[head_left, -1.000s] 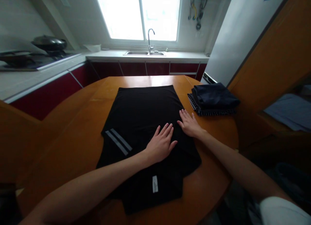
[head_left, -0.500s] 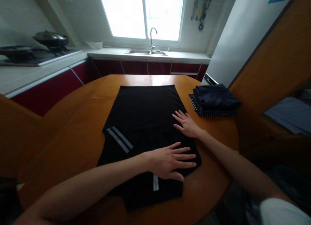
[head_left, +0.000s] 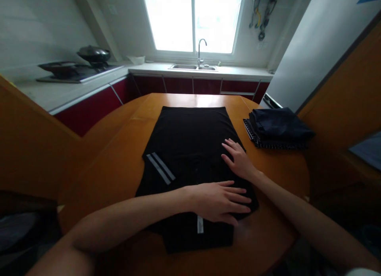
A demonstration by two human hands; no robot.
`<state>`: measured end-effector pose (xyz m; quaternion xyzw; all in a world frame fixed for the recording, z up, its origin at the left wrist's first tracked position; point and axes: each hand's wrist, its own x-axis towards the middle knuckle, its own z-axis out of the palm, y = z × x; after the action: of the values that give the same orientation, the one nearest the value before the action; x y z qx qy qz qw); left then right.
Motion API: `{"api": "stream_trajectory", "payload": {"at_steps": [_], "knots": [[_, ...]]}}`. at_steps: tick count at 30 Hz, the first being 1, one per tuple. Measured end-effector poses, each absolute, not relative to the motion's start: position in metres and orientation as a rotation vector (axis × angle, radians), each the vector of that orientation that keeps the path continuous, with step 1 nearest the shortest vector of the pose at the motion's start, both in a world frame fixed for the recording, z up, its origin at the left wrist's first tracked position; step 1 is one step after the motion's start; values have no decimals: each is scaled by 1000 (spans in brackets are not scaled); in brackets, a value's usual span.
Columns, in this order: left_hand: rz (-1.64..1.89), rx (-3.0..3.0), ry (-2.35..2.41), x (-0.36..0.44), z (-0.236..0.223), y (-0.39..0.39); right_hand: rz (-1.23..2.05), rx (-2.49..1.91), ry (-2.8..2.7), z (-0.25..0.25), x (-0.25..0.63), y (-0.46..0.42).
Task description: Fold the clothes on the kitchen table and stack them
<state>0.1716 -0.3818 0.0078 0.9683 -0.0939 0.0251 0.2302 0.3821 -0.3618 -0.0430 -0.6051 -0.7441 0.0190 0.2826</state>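
A black garment point(head_left: 190, 145) with two grey stripes and a small white label lies flat on the round wooden table point(head_left: 119, 165). My left hand point(head_left: 222, 202) lies flat on its near right part, fingers stretched out toward the right edge, just above the label. My right hand point(head_left: 238, 159) rests flat on the garment's right side, fingers spread and pointing away from me. Neither hand holds anything.
A stack of folded dark clothes point(head_left: 278, 129) sits at the table's right edge. Behind the table run a counter with a sink and tap point(head_left: 195, 65) under a window, and a stove with pans point(head_left: 80, 63) at the left. Wooden panels flank both sides.
My left hand slid from the garment's middle down and right to its near right part. My right hand stayed on the right side. The camera view shifted, so everything sits further right.
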Motion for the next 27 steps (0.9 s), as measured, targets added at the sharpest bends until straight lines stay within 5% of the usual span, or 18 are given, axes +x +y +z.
{"api": "stream_trajectory", "payload": {"at_steps": [6,13,18,27], "knots": [[197,2627,199,121,69,-322,255,-1528,-2227,-30,356,-384],[642,2437,1184,26,3,-224,281,-1536,-2293,-34,353,-386],[740,2429,1197,5,-34,-213,386,-1484,-2372,-33,359,-385],[832,2436,1132,13,-35,-214,347,-1447,-2185,-22,385,-377]]}}
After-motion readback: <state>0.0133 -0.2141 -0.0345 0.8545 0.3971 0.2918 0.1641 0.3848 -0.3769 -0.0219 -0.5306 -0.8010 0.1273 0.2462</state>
